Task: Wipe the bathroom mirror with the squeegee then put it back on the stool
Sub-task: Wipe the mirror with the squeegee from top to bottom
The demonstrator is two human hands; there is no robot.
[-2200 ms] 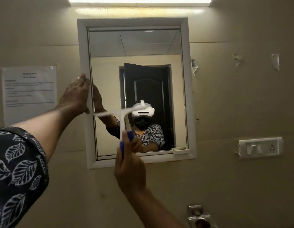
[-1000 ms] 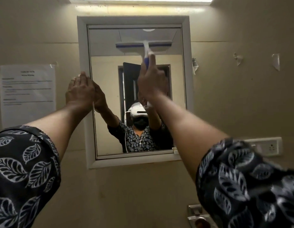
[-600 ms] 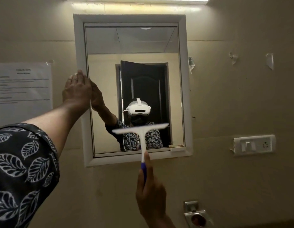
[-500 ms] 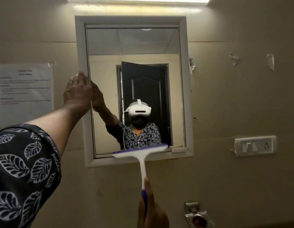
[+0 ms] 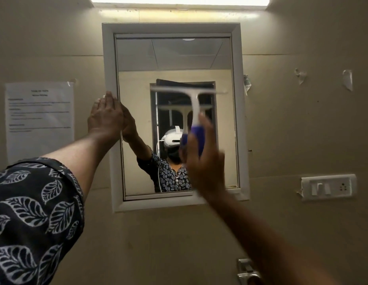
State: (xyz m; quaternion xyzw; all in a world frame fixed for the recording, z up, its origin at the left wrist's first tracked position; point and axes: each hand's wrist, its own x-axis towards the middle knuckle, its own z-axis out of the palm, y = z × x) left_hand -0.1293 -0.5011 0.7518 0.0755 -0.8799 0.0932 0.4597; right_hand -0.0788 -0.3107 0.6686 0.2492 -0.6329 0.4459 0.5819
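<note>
Wiping step: the right hand (image 5: pixel 203 161) grips the squeegee (image 5: pixel 194 105) by its handle, blade midway up the mirror (image 5: pixel 174 58); the left hand (image 5: pixel 106 118), fingers straight, presses the frame (image 5: pixel 109 62). The next move probably calls for an even stroke.

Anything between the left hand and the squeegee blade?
Head view: only bare mirror glass between the left hand, flat on the frame edge, and the squeegee blade.

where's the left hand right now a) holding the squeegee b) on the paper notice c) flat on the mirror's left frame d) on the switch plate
c: the left hand lies flat against the mirror frame on its left; the right hand grips the squeegee.
</note>
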